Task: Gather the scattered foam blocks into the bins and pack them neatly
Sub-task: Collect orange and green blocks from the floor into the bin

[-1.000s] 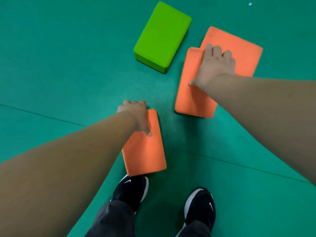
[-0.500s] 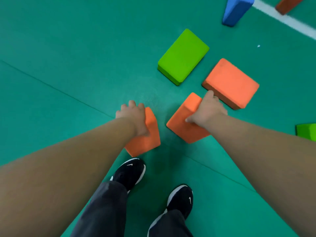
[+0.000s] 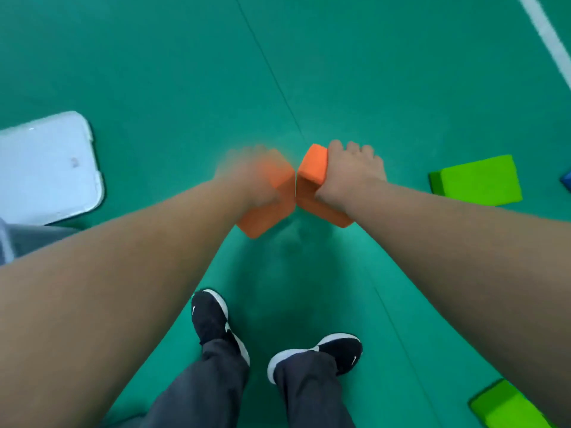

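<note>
**A:** What has each hand got?

**B:** The right hand (image 3: 349, 177) is clamped over the top of the right orange block (image 3: 312, 171). Its fingers are curled over the far edge and the thumb runs down the near side. The left hand (image 3: 250, 177) is smeared by motion. It looks to be wrapped round the left orange block (image 3: 272, 208) the same way, though I cannot make out single fingers.

**A:** And where are those two blocks?

**B:** They are out in front of the person, above the green floor (image 3: 185, 72), beside a seam in it. They touch along one edge and tilt away from each other, with a soft shadow on the floor beneath them.

**A:** Anything else lying about?

**B:** A green block (image 3: 479, 180) lies flat on the floor, well off to the right of the right hand. A sliver of something blue (image 3: 567, 180) shows just past it. A second green block (image 3: 506, 409) is down at the near right and partly cut off. A white lid (image 3: 46, 168) lies flat on the left side. A white line (image 3: 547, 35) crosses the floor at the far right. Two black shoes (image 3: 213, 319) stand nearer than the hands.
</note>
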A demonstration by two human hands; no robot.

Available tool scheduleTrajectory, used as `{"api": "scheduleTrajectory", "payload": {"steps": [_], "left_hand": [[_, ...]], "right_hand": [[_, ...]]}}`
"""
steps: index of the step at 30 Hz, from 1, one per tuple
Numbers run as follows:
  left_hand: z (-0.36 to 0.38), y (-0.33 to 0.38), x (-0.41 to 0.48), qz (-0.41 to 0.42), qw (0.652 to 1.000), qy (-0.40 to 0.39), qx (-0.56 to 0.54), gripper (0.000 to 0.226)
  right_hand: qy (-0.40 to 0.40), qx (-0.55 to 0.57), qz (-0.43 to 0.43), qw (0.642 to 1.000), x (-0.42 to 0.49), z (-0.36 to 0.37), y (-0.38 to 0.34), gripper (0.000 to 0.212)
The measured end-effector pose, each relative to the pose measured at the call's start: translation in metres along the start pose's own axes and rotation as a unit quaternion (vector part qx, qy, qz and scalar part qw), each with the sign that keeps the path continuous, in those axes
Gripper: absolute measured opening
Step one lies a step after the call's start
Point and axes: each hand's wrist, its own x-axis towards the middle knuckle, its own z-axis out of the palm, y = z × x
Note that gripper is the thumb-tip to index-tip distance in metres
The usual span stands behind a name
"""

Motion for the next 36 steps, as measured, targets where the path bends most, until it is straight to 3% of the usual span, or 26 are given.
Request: {"api": "scheduleTrajectory", "payload": {"steps": [10,15,22,28,32,36], "left_hand": [[0.007,-0.206,-0.04,-0.098,0.988,0.03,-0.118,0.08],[0.006,-0.324,-0.074,-0.189,0.95,0.048,-0.243,0.083],[0.011,-0.474,-0.151,-0.34,0.846,0.127,-0.39,0.097],[0.031,-0.546,-0.219,-0.421,0.764,0.176,-0.456,0.097],[0.054,-0.568,-0.268,-0.502,0.656,0.221,-0.518,0.094],[0.085,-0.59,-0.314,-0.561,0.544,0.259,-0.568,0.1]], "right_hand": [[0.004,-0.066,-0.097,0.993,-0.008,0.008,-0.21,0.072],[0.041,-0.125,-0.171,0.976,-0.018,-0.01,-0.325,0.075],[0.082,-0.117,-0.268,0.953,-0.06,-0.025,-0.484,0.074],[0.095,-0.098,-0.379,0.915,-0.105,-0.007,-0.561,0.068],[0.13,-0.113,-0.481,0.86,-0.134,0.001,-0.602,0.065],[0.107,-0.08,-0.499,0.856,-0.16,0.019,-0.644,0.068]]}}
